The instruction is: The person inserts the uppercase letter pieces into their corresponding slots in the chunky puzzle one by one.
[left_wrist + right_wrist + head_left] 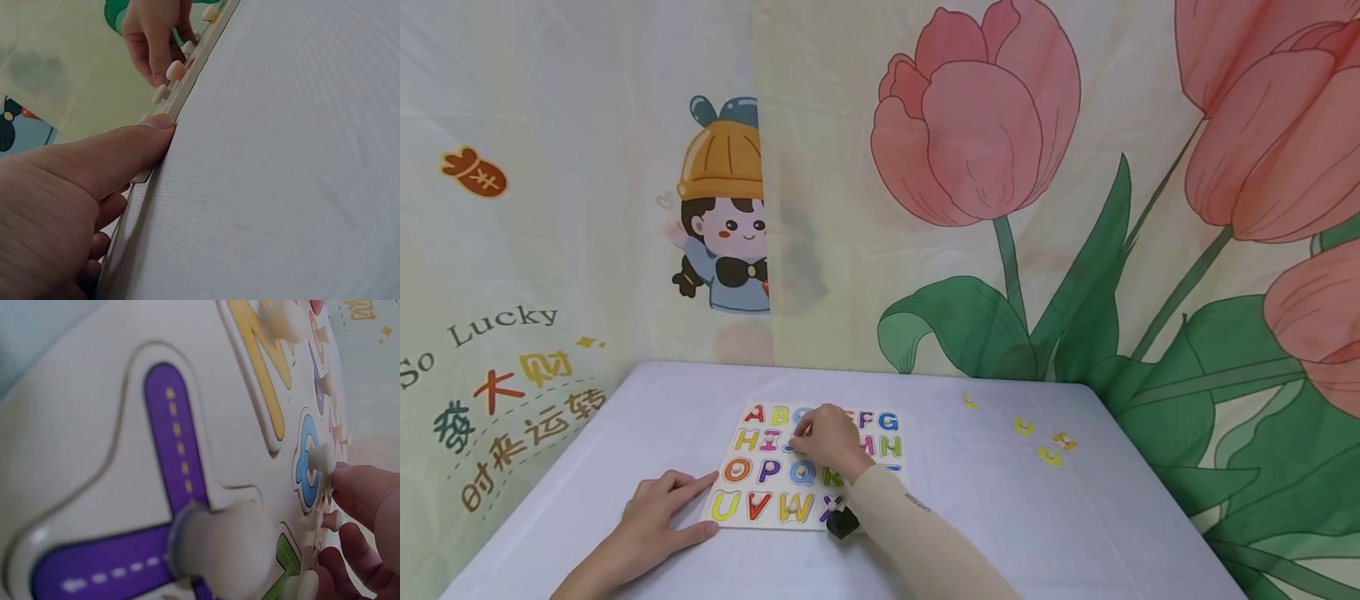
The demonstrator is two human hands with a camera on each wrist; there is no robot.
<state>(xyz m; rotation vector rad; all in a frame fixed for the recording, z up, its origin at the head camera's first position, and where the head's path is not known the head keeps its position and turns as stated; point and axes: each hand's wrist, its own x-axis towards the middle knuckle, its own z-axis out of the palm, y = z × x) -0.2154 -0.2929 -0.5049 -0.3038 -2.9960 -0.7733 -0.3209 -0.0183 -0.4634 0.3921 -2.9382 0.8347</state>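
Observation:
A white alphabet puzzle board (805, 531) lies on the table, bearing rows of colored letter pieces with small knobs. My right hand (833, 440) reaches over its second row, thumb and fingertips pinched together at the blue J piece (787, 447). In the right wrist view those fingers (369, 494) lie beyond the blue Q piece (305, 450); the pinched spot is mostly hidden. My left hand (655, 517) rests by the board's left side, index finger and thumb extended to its edge. The left wrist view shows the thumb (125, 150) touching the board's rim.
Several loose yellow letter shapes (1049, 456) lie on the right part of the white-covered table (985, 517). A black wrist device (842, 523) hangs over the board's lower edge, by the X piece. Behind the table is a printed curtain (827, 167) with tulips.

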